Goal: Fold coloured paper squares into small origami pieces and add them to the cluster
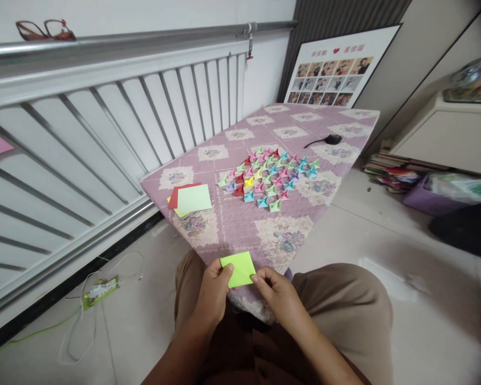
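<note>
A lime-green square of paper (239, 269) is held between my two hands over the near corner of the table. My left hand (216, 283) pinches its left side, thumb on top. At its lower right corner, my right hand (272, 286) grips the paper between thumb and fingers. Farther back on the cloth stand rows of small folded paper pieces (271, 179) in green, pink, red, blue and yellow. To their left lies a stack of paper sheets (194, 198), pale green on top, with red and yellow edges showing beneath.
A floral pink tablecloth (240, 214) covers the table. Near its far right edge sits a small black object with a cord (332, 139). A white railing (116, 128) runs along the left. On the floor lies a power strip (101, 291) with cables.
</note>
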Demonstrator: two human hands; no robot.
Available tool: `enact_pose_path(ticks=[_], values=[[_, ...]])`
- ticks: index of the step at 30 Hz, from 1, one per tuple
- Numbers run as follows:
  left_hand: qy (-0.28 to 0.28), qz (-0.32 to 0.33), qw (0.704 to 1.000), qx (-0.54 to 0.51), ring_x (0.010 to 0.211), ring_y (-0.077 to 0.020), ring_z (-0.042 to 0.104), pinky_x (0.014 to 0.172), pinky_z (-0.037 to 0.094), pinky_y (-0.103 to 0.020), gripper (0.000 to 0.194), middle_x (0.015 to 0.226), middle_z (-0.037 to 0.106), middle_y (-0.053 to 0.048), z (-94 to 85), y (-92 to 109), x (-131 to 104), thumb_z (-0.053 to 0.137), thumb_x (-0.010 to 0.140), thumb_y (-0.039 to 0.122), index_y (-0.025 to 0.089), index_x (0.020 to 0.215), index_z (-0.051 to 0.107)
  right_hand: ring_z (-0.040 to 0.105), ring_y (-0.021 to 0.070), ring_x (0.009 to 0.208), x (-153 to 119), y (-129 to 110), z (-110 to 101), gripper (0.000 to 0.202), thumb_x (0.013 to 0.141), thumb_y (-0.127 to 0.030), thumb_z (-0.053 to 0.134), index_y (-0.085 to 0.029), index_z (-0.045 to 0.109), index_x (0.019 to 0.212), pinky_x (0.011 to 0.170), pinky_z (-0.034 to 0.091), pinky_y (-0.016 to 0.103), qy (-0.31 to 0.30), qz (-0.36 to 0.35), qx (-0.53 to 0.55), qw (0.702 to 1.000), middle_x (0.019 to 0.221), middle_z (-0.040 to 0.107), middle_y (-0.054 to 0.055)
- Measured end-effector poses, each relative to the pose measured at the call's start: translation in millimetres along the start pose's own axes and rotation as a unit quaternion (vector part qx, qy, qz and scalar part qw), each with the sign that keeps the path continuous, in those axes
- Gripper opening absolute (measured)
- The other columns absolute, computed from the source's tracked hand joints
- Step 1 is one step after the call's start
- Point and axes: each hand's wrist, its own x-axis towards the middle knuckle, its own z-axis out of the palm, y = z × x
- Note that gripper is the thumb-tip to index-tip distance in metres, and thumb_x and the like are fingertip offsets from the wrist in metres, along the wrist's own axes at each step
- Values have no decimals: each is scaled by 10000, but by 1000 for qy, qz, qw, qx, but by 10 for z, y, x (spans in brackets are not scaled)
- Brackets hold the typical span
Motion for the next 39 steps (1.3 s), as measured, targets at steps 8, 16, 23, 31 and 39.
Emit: enact_pose_path(ticks=[8, 16, 23, 31, 39], values=[[2, 10, 1000, 6, 685, -163, 626, 565, 454, -228, 356, 840, 696, -44, -38, 10, 38, 638, 778, 415, 160, 1025, 627, 405, 124, 608, -37, 42, 8, 296, 837, -442, 526, -206, 499, 661, 564, 334, 241, -23, -9, -4, 1000, 624, 449, -30], [-56, -21, 995, 74, 608, -124, 545, 513, 432, -208, 237, 723, 611, -4, -82, 101, 63, 629, 758, 369, 154, 857, 609, 522, 136, 669, 36, 16, 9, 268, 759, -454, 637, -196, 571, 796, 631, 424, 249, -120, 61, 98, 986, 716, 583, -16], [-97, 2, 987, 126, 578, -97, 470, 515, 382, -200, 170, 676, 537, 23, -95, 79, 79, 599, 768, 316, 151, 811, 607, 632, 213, 845, 76, -37, 130, 320, 731, -386, 653, -194, 687, 985, 802, 476, 327, -122, 82, 130, 981, 936, 713, 35], [-96, -30, 982, 162, 665, -127, 531, 614, 412, -228, 200, 771, 622, -13, -92, 30, 127, 641, 681, 232, 137, 856, 654, 642, 230, 831, 49, 16, 141, 335, 731, -391, 661, -188, 699, 995, 779, 494, 341, -108, 66, 101, 987, 865, 720, 35], [-54, 24, 983, 175, 522, -88, 372, 500, 291, -208, 242, 562, 412, 60, -87, 28, 198, 593, 757, 368, 180, 645, 488, 646, 232, 827, 41, -3, 123, 355, 731, -411, 659, -180, 696, 997, 780, 497, 349, -118, 80, 109, 984, 873, 726, 48]])
